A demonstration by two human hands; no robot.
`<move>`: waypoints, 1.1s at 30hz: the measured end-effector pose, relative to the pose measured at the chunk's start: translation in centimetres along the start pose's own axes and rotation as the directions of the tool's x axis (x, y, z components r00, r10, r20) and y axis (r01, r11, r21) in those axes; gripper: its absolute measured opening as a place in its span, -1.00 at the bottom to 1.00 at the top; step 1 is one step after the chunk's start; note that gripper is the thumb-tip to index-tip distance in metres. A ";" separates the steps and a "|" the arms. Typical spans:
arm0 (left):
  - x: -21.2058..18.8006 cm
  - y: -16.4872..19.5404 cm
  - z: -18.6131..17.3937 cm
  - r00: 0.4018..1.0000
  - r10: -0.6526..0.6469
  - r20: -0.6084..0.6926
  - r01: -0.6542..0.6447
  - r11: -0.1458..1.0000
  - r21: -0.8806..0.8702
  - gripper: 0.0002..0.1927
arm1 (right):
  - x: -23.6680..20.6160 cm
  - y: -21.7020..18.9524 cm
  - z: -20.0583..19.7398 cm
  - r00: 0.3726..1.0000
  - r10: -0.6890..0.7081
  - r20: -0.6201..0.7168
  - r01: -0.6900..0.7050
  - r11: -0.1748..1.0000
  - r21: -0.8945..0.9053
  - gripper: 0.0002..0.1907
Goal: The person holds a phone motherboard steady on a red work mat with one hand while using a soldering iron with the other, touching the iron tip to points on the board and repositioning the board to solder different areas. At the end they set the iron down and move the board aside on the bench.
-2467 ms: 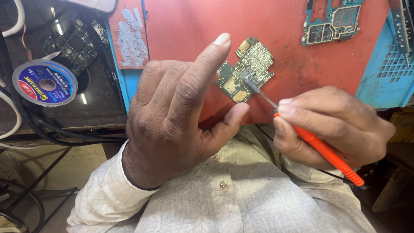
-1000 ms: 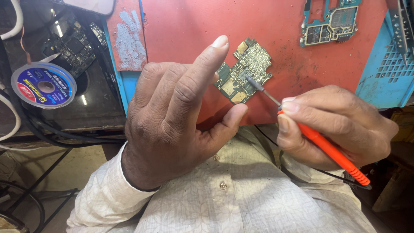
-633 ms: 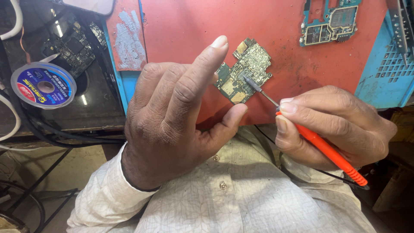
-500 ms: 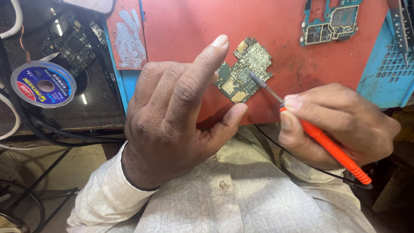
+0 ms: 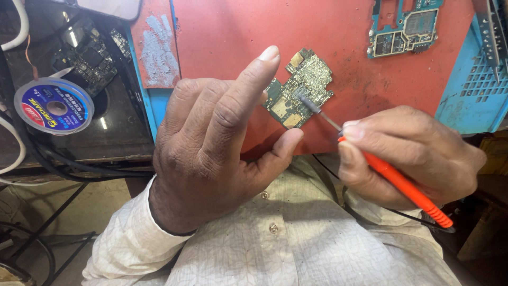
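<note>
Clenched between thumb and fingers, the left hand (image 5: 211, 153) has its grip on a small green circuit board (image 5: 300, 89), held by the lower left edge just above the red mat (image 5: 349, 69); the index finger stands straight up beside the board and the back of the hand faces the camera. Its white sleeve (image 5: 132, 243) runs down to the lower left.

On the other side, the right hand (image 5: 410, 153) pinches an orange-handled soldering iron (image 5: 394, 177) like a pen, fingers closed round the handle near its front end. The grey tip slants up and left and touches the middle of the board. A thin dark cord leaves the back of the handle at the lower right.

Red matting covers most of the surface, with a grey smeared patch (image 5: 156, 50) at its left edge. To the left lies a dark glass plate (image 5: 111, 132), on which a blue spool of wick (image 5: 54, 106) sits, near a dark board (image 5: 90, 53). A second, blue-green circuit board (image 5: 405, 29) lies at the top right of the mat, well apart from the hands. A blue perforated tray (image 5: 473, 90) stands at the right edge. Black cables (image 5: 63, 172) hang below the surface at the left.

Count: two hands, one iron, three boards, one spool.
</note>
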State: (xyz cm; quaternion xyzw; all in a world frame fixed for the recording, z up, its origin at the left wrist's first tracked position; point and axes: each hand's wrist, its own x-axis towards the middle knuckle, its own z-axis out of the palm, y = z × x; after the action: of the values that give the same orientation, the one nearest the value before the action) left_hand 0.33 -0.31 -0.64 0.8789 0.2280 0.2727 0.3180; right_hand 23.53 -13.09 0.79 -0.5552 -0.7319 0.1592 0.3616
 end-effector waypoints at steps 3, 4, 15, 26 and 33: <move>0.0 0.0 0.0 1.000 0.000 -0.003 0.000 1.000 0.002 -0.25 | -0.3 0.1 0.2 0.997 0.011 -0.077 -0.012 1.000 -0.017 -0.76; 0.0 0.1 0.0 1.000 0.000 -0.003 0.000 1.000 0.002 -0.25 | -0.4 0.1 0.2 0.997 0.010 -0.072 -0.010 1.000 -0.005 -0.76; 0.1 0.0 0.0 1.000 0.009 0.000 -0.009 1.000 0.002 -0.24 | -0.5 0.5 0.3 0.996 -0.021 -0.084 0.020 1.000 -0.015 -0.76; 0.2 0.0 -0.1 1.000 0.006 0.001 -0.006 1.000 0.000 -0.24 | -0.4 0.3 0.1 0.998 -0.014 -0.066 0.013 1.000 -0.011 -0.76; 0.2 0.0 0.0 1.000 0.006 0.003 -0.006 1.000 0.003 -0.25 | 0.0 0.2 0.3 0.993 -0.012 -0.114 0.011 1.000 -0.011 -0.76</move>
State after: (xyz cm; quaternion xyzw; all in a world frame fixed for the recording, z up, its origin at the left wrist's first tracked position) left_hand 0.45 -0.20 -0.53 0.8805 0.2252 0.2723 0.3161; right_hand 23.43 -12.97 0.44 -0.5609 -0.7142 0.1214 0.4008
